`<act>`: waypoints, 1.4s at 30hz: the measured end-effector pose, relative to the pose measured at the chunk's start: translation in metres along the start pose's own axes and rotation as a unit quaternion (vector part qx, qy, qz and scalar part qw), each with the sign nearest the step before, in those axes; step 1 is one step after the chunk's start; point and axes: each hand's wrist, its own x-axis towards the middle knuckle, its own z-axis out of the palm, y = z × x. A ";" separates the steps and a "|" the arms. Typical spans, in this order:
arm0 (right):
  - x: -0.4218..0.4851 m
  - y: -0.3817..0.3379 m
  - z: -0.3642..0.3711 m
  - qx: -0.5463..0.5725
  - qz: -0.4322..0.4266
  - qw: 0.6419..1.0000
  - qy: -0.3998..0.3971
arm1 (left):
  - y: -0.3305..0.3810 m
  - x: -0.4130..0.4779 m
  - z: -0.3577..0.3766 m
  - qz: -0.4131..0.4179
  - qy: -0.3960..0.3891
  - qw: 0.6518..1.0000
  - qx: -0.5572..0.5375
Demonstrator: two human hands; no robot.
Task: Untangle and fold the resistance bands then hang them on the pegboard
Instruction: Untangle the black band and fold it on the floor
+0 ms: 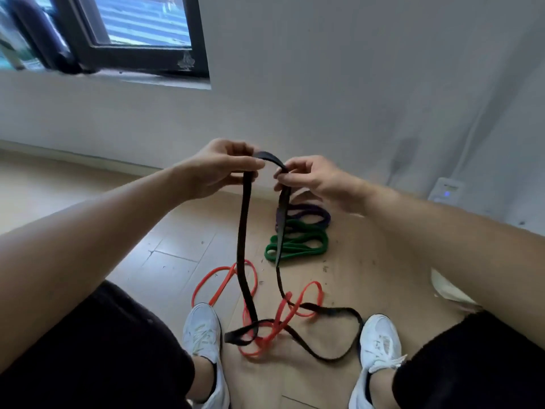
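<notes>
In the head view the left hand (224, 168) and right hand (312, 180), near together, each pinch the top bend of the black band (242, 231), whose two strands hang down toward the person and cross the red band (281, 314) on the floor (177, 231).

Bare floor (165, 261) left open at left, gap between shoes (203, 329) blocked by tangled red band (206, 286) and black band (242, 231), green band (298, 246) and purple band (309, 215) laid beyond, wall (354, 84) behind.
</notes>
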 end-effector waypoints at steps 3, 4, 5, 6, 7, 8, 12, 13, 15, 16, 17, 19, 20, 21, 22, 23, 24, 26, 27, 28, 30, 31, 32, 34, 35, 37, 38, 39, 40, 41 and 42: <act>0.001 -0.042 -0.012 0.035 -0.056 0.996 0.055 | 0.021 0.001 0.002 0.058 0.031 0.996 -0.060; 0.001 -0.054 -0.016 0.045 -0.074 0.994 0.070 | 0.027 0.002 0.004 0.069 0.039 0.995 -0.058; 0.002 -0.064 -0.019 0.053 -0.089 0.991 0.083 | 0.032 0.004 0.005 0.076 0.045 0.995 -0.048; 0.003 -0.073 -0.023 0.058 -0.102 0.989 0.092 | 0.038 0.006 0.007 0.081 0.051 0.995 -0.036; 0.003 -0.081 -0.026 0.060 -0.113 0.987 0.098 | 0.044 0.008 0.009 0.087 0.058 0.994 -0.027; 0.005 -0.087 -0.031 0.060 -0.121 0.985 0.105 | 0.050 0.012 0.010 0.096 0.067 0.993 -0.024; 0.015 -0.092 -0.050 0.062 -0.136 0.979 0.140 | 0.073 0.033 0.013 0.141 0.123 0.981 -0.052; 0.018 -0.088 -0.053 0.059 -0.132 0.979 0.145 | 0.076 0.041 0.014 0.144 0.132 0.979 -0.050; 0.023 -0.073 -0.055 0.048 -0.117 0.981 0.146 | 0.076 0.056 0.016 0.136 0.145 0.980 -0.011; 0.025 -0.062 -0.055 0.049 -0.110 0.982 0.148 | 0.073 0.064 0.017 0.126 0.149 0.981 0.010; 0.028 -0.051 -0.054 0.056 -0.103 0.982 0.151 | 0.068 0.070 0.018 0.111 0.148 0.983 0.019; 0.034 -0.029 -0.054 0.067 -0.086 0.982 0.154 | 0.054 0.080 0.022 0.086 0.134 0.987 0.004; 0.038 -0.020 -0.055 0.067 -0.077 0.983 0.153 | 0.045 0.085 0.023 0.077 0.127 0.989 -0.010; 0.041 -0.013 -0.057 0.065 -0.068 0.984 0.150 | 0.036 0.089 0.024 0.071 0.121 0.990 -0.021; 0.044 -0.006 -0.059 0.062 -0.060 0.985 0.147 | 0.028 0.093 0.025 0.065 0.117 0.991 -0.023; 0.047 -0.001 -0.062 0.057 -0.053 0.986 0.145 | 0.022 0.096 0.025 0.062 0.115 0.991 -0.018; 0.049 0.004 -0.064 0.049 -0.047 0.988 0.142 | 0.016 0.100 0.024 0.060 0.116 0.991 -0.009; 0.052 0.011 -0.065 0.032 -0.032 0.991 0.124 | 0.011 0.103 0.023 0.056 0.118 0.991 -0.008; 0.054 0.015 -0.064 0.029 -0.025 0.993 0.113 | 0.010 0.105 0.023 0.052 0.113 0.992 -0.015; 0.055 0.018 -0.063 0.027 -0.018 0.994 0.104 | 0.010 0.106 0.023 0.044 0.107 0.993 -0.015; 0.058 0.023 -0.061 0.027 -0.011 0.995 0.096 | 0.010 0.108 0.026 0.019 0.109 0.994 0.019; 0.059 0.024 -0.060 0.029 -0.010 0.995 0.098 | 0.010 0.110 0.028 0.006 0.119 0.992 0.041; 0.060 0.025 -0.060 0.031 -0.009 0.994 0.102 | 0.009 0.111 0.028 -0.005 0.130 0.990 0.054; 0.061 0.026 -0.063 0.037 -0.006 0.992 0.120 | 0.007 0.112 0.027 -0.019 0.146 0.988 0.055; 0.062 0.027 -0.064 0.038 -0.003 0.991 0.131 | 0.006 0.112 0.024 -0.020 0.148 0.988 0.050; 0.062 0.029 -0.068 0.035 0.003 0.989 0.141 | 0.005 0.111 0.019 -0.016 0.134 0.990 0.040; 0.061 0.030 -0.069 0.033 0.008 0.991 0.133 | 0.006 0.109 0.016 -0.015 0.125 0.991 0.035; 0.060 0.032 -0.068 0.032 0.013 0.993 0.117 | 0.007 0.108 0.013 -0.014 0.116 0.993 0.036; 0.059 0.032 -0.066 0.031 0.019 0.995 0.097 | 0.007 0.106 0.011 -0.011 0.105 0.993 0.049; 0.059 0.032 -0.063 0.028 0.022 0.996 0.080 | 0.008 0.104 0.010 -0.005 0.093 0.993 0.072; 0.059 0.032 -0.060 0.023 0.021 0.997 0.068 | 0.008 0.101 0.010 0.003 0.081 0.992 0.095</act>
